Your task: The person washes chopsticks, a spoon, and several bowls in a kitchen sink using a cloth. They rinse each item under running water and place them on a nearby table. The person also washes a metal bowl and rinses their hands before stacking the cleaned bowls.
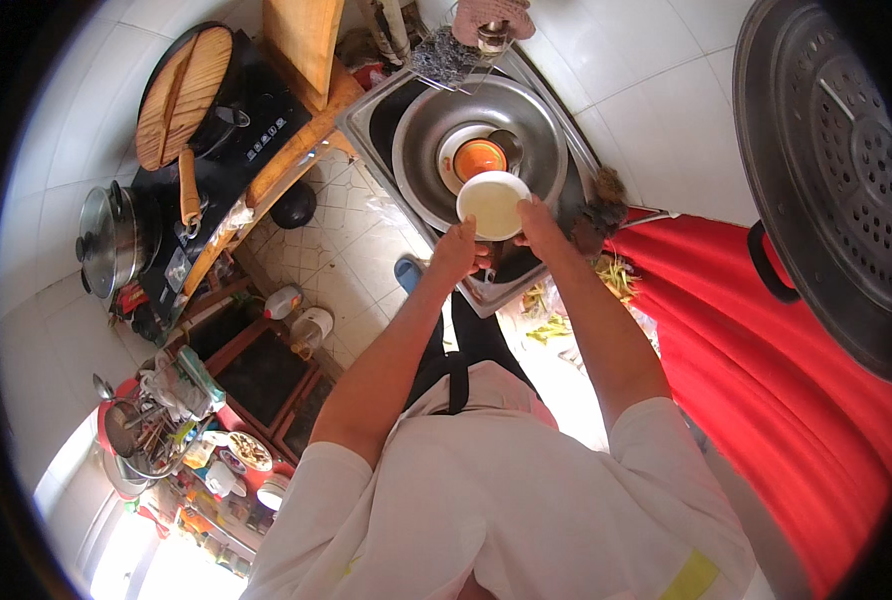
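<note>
Both my hands hold a white bowl by its rim, above the near edge of a large metal basin. Pale, cloudy liquid seems to fill it. My left hand grips the left side, thumb at the rim; my right hand has the right side. Inside the basin lies an orange bowl within a white dish. Beside them is a dark metal ladle or spoon, partly covered. The basin sits in a stainless steel sink.
A wire rack with a steel-wool scrubber hangs over the sink's far side. Left stand a wok with a wooden lid and a glass-lidded pot. A perforated steamer pan and red curtain are at right.
</note>
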`<state>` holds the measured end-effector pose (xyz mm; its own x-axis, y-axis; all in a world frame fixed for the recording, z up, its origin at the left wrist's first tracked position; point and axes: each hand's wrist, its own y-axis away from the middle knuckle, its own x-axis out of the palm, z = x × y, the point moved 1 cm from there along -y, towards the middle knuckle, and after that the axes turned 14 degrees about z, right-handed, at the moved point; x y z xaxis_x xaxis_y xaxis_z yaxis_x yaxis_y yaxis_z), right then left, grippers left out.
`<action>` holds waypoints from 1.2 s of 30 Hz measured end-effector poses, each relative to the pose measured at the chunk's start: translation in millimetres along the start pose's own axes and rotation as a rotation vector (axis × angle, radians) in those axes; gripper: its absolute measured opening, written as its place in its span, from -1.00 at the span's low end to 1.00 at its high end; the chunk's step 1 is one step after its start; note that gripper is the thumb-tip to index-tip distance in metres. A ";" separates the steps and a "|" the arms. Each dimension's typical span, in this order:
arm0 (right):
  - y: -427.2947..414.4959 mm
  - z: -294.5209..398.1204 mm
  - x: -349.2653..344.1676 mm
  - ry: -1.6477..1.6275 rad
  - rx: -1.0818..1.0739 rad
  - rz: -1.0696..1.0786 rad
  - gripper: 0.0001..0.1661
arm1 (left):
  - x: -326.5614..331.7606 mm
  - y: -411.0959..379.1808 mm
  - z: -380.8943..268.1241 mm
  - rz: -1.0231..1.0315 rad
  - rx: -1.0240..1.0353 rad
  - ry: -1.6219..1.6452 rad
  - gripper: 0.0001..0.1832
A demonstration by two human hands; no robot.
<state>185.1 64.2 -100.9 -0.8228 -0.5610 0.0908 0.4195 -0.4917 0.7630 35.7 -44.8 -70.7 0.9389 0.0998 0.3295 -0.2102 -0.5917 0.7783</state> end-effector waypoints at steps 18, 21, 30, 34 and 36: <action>-8.7 75.8 -32.1 0.944 -0.414 -0.591 -0.34 | -14.7 42.3 45.2 -0.059 0.172 -0.091 -0.52; 24.0 109.7 -15.0 1.098 -0.473 -0.577 -0.31 | -16.2 47.0 47.3 -0.094 0.215 -0.176 -0.52; 108.4 164.4 4.4 1.392 -0.977 -0.528 -0.24 | -15.7 75.4 28.8 -0.136 0.231 -0.292 -0.49; 142.3 184.6 13.5 1.360 -1.089 -0.548 -0.26 | -16.3 91.1 21.4 -0.177 0.293 -0.290 -0.52; 159.2 195.6 17.9 1.340 -1.123 -0.564 -0.25 | -19.8 89.6 24.0 -0.187 0.322 -0.307 -0.52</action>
<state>162.1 106.1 147.3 -0.3530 -0.0051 -0.9356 0.7257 -0.6326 -0.2704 4.8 -119.0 -20.3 0.9998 0.0167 -0.0111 0.0200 -0.8085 0.5882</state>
